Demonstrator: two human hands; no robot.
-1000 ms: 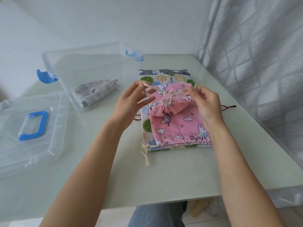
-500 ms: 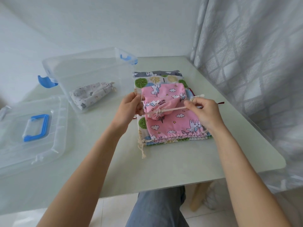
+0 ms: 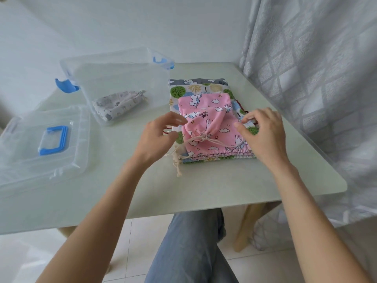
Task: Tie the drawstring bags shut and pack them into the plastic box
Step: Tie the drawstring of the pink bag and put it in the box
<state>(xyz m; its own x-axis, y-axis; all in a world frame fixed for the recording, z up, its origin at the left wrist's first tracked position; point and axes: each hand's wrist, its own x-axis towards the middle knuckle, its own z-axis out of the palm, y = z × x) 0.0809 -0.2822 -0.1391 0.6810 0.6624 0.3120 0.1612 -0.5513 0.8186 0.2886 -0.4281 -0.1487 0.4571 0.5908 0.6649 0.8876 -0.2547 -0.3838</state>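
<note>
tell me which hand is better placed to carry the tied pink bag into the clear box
Probably left: the left hand touches the tied pink unicorn drawstring bag on the side facing the clear plastic box; the right hand is farther away.

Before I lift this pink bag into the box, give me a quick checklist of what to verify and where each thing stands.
1. Pink bag neck cinched, cord knotted: ok.
2. Left hand gripping the bag: not ok, only fingertips at its edge.
3. Right hand gripping the bag: not ok, beside it.
4. Plastic box open: ok, its lid lies on the table.
5. Room in box: ok, only a grey bag inside.
6. Knot tightness: cannot tell.
</note>
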